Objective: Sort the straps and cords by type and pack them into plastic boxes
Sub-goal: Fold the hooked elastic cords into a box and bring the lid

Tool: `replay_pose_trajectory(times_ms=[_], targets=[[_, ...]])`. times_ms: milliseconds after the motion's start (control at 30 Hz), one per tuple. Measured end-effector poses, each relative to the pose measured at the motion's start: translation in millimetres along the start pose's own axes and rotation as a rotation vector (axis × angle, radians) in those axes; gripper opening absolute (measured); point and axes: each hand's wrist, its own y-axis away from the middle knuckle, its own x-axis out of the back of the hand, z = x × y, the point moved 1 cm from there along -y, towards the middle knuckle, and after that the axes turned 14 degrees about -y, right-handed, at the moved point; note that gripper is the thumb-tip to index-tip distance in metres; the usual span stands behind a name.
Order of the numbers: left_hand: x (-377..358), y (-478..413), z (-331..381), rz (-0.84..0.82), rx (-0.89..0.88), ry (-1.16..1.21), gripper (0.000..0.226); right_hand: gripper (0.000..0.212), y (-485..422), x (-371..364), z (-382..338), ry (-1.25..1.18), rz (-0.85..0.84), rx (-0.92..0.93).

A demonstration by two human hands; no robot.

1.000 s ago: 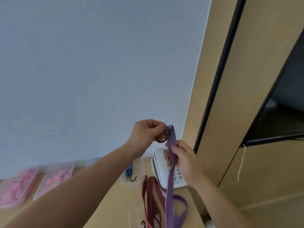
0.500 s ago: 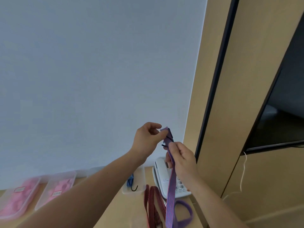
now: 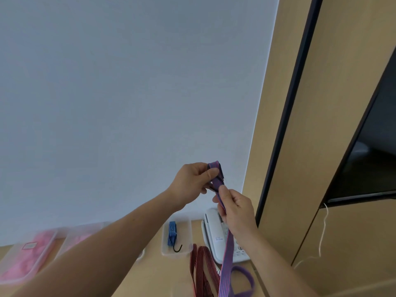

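Two hands are raised together in front of a pale wall, both clamped on one purple striped strap [image 3: 228, 254]. The left hand [image 3: 192, 181] pinches the strap's folded top end between thumb and fingers. The right hand [image 3: 237, 211], just below and nearly touching it, grips the band in curled fingers. From there the strap hangs straight down to the right edge of the tan surface [image 3: 169, 277], where its tail lies in a loose loop.

Beside that loop lies a red striped strap [image 3: 202, 266]. At the far edge, by the wall, a clear plastic box [image 3: 165, 239] holds a folded blue striped cord [image 3: 172, 232] with a black hook [image 3: 177, 249]. A white telephone [image 3: 211, 228] sits in the far right corner. Blurred boxes with pink contents [image 3: 50, 245] sit toward the left edge.

The strap looks light, flat, woven and quite limp, probably stretchy. It would likely fold easily but spring open if let go, so each fold is best pinched flat across its width. Whether this end carries a hook cannot be told
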Motion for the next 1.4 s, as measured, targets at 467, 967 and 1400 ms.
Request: replay_pose_trajectory(times_ms=[467, 967, 1400], targets=[[-3, -1, -13, 0.112, -0.084, -0.025, 0.015, 0.045, 0, 0, -13, 0.029, -0.048, -0.12], [6, 24, -20, 0.221, -0.867, -0.863, 0.029, 0.055, 5, -5, -22, -0.132, -0.076, -0.236], [4, 17, -15, -0.249, 0.047, 0.297, 0.029, 0.025, 7, -12, -9, -0.154, -0.015, -0.01]])
